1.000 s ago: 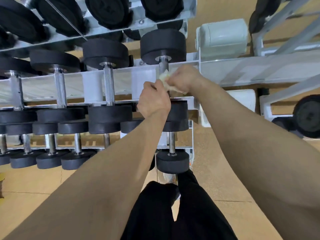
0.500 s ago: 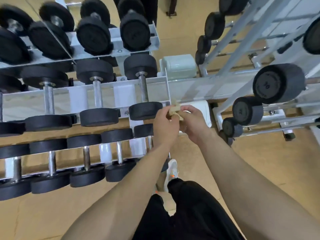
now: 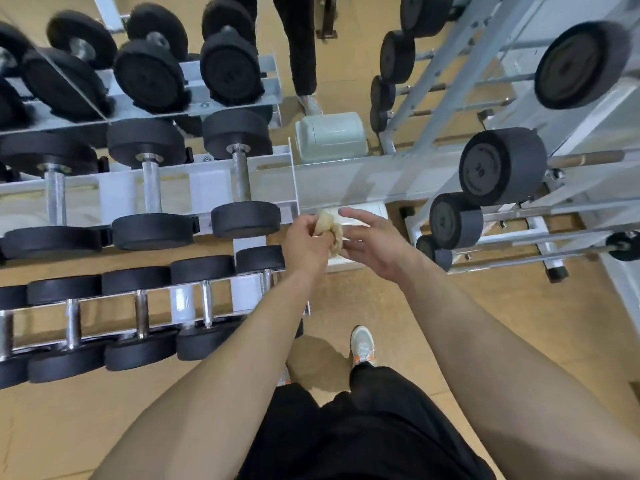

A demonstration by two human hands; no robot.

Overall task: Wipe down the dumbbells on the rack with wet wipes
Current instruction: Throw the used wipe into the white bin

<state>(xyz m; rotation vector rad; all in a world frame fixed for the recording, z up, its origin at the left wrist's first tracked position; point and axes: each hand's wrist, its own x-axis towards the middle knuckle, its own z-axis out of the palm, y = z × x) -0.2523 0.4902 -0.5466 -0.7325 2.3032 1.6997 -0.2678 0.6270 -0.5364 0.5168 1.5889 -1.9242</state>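
The left hand (image 3: 304,245) pinches the crumpled wipe (image 3: 328,226) at frame centre; the right hand (image 3: 375,245) spreads wide beside it (holding nothing). The nearest dumbbell (image 3: 241,178) lies just left of the grip, long axis running up the frame, nearer the left hand.

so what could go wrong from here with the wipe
1. The wipe is balled up and looks yellowed, so it may smear rather than clean the nearest dumbbell.
2. Only the left hand pinches it and the right hand is open, so it could drop to the floor.
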